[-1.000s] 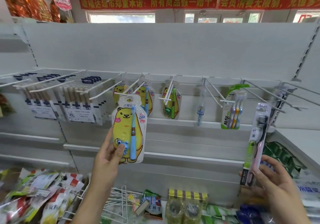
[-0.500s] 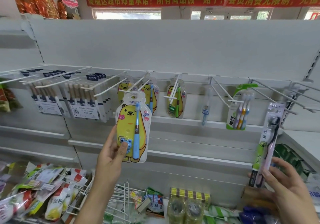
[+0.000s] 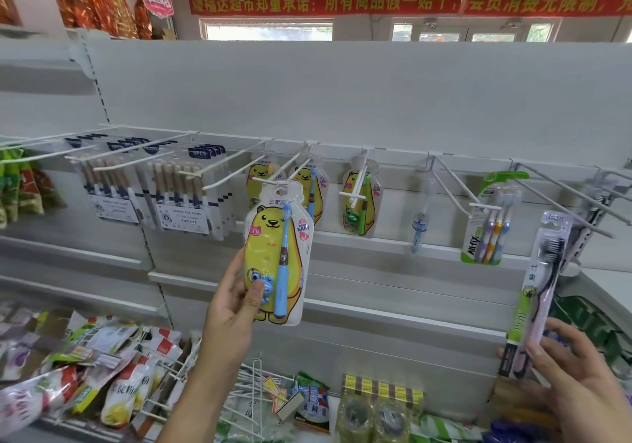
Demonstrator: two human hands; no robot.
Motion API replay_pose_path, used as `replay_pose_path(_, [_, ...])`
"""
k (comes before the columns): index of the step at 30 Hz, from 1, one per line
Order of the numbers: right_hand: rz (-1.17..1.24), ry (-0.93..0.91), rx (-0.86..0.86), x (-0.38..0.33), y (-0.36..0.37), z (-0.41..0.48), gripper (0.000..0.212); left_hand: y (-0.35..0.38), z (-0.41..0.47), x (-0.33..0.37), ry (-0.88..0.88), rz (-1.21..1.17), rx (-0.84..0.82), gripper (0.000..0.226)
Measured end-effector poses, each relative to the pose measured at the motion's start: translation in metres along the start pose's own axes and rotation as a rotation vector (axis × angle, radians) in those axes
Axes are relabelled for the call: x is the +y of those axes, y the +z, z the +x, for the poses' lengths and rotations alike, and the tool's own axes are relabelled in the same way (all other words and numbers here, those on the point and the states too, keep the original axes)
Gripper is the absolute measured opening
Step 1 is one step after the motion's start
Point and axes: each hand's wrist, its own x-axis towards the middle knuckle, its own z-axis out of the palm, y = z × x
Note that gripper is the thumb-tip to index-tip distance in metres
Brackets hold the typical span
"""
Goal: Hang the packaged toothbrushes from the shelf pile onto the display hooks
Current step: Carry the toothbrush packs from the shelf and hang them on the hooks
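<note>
Behind bear pack [image 3: 277,254]: hooks [image 3: 353,196] w/ hung packs [image 3: 352,213].

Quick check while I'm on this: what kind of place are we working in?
Most likely a supermarket aisle. White display hooks on shelving carry packaged toothbrushes, a red banner with printed characters runs overhead, and snack packets are piled at lower left.

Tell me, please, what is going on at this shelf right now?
A person is stocking toothbrushes. The left hand holds a yellow bear pack up by a white display hook, in front of matching packs already hung; it does not look threaded on yet. The right hand holds a slim black-and-pink toothbrush pack upright, farther right.
</note>
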Motion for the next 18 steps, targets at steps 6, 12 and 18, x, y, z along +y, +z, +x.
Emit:
replay_pose_path(6, [-0.074, -0.015, 0.014, 0.005, 0.001, 0.007, 0.039, -0.001, 0.000, -0.002, 0.032, -0.004, -0.001, 0.062])
replay_pose_path(12, [-0.059, -0.044, -0.007, 0.008, 0.001, 0.012, 0.036, -0.005, 0.001, -0.004, 0.022, -0.026, 0.013, 0.056])
replay_pose_path(18, [-0.003, -0.051, 0.000, 0.010, 0.006, 0.016, 0.025, -0.008, 0.003, -0.005, 0.023, -0.059, 0.015, 0.056])
